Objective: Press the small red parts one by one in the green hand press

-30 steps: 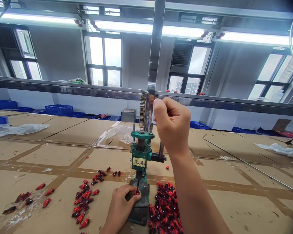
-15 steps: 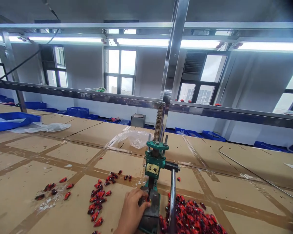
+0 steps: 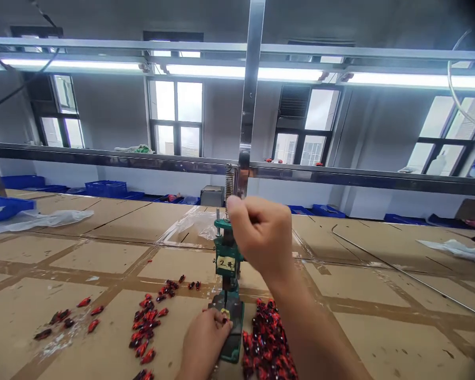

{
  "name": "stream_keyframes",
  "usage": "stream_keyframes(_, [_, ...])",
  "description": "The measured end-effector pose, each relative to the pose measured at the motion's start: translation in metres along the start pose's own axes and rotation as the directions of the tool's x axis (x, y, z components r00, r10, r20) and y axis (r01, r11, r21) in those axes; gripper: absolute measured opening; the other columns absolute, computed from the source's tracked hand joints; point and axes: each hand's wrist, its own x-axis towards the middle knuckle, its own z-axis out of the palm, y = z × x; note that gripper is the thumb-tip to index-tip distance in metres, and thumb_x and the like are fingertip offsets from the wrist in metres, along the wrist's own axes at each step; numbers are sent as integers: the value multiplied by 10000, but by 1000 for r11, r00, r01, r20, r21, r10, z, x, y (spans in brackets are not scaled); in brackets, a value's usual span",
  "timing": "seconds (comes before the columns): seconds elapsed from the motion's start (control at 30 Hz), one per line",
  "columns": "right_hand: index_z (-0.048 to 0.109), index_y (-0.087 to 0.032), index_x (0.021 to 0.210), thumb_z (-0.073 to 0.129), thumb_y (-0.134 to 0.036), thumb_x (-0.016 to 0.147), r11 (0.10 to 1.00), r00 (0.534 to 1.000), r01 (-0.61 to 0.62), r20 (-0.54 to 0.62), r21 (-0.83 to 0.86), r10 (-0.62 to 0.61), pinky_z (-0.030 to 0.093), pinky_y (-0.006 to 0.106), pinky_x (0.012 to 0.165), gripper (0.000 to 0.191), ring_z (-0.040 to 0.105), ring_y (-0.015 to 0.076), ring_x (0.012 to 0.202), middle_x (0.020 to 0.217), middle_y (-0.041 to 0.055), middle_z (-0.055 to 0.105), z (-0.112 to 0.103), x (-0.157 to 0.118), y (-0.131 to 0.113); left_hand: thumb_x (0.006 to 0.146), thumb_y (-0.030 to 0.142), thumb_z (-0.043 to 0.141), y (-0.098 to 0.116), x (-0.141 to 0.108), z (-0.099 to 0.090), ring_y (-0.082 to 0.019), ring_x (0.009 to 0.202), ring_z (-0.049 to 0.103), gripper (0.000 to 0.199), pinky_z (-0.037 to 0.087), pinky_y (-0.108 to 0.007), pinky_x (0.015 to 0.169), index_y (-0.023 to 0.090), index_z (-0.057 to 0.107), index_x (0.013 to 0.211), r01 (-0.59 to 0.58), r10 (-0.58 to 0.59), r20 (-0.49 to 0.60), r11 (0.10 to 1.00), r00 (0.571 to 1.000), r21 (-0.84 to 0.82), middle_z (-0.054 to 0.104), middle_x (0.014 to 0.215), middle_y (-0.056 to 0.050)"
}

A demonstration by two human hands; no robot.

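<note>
1. Presently my left hand (image 3: 203, 338) lies low and near, fingers curled, pinching a small glossy red piece (image 3: 224, 315) on the black base (image 3: 233, 343) of a green metal hand press (image 3: 227, 253).
2. My right forearm rises from the near right; my right hand (image 3: 261, 237) is a closed fist before the press, its contents hidden.
3. Heaped red pieces (image 3: 267, 340) sit just right of the base, on brown cardboard sheets (image 3: 103, 258).

Your left hand (image 3: 203, 338) sits low and palm-down, fingers curled inward and pinched together at the tips. Your right hand (image 3: 259, 235) is raised high in a closed fist, knuckles up — your right forearm (image 3: 312, 327) climbs to it from the lower right.
</note>
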Motion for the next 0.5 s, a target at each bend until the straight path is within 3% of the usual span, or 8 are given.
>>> stream_keyframes(0.1, [271,-170,500,515,-330,944,988,985,-147,-84,55,151,194,309,479,530,256,77,470,480,-37,258,3,43,26,790,301,678,12,-12,10,-214,797,692,135,442,-273,689,202,709,877,22,-6,130,992,991,-121,743,820,-23])
stream_keyframes(0.2, [288,-175,519,501,-339,960,987,989,-128,-62,101,134,201,308,495,517,267,80,493,507,-34,273,3,52,40,778,302,697,8,-23,5,-204,912,689,305,476,-278,826,235,724,1075,-40,86,172,967,981,-253,758,951,-13])
stream_keyframes(0.27, [297,-175,517,510,-315,957,990,992,-106,-64,97,113,204,312,503,508,270,81,499,512,-32,279,1,48,41,812,317,662,-9,-30,-14,-217,952,677,316,476,-303,879,249,720,1114,-53,79,107,973,991,-224,753,994,-21])
stream_keyframes(0.37, [330,-177,494,504,-283,965,990,992,-94,-78,104,102,218,317,504,513,288,81,487,494,-30,302,-1,43,39,833,311,638,-53,-41,-59,-232,1014,644,237,451,-328,941,251,738,1039,-117,119,43,992,992,-45,732,1057,-41])
stream_keyframes(0.5, [351,-181,476,520,-275,970,991,989,-60,-129,122,76,259,309,505,531,301,79,475,479,-30,306,3,44,39,819,234,614,-107,-55,-102,-244,1000,626,272,425,-343,898,296,752,1046,-176,141,168,960,976,216,716,1058,-46])
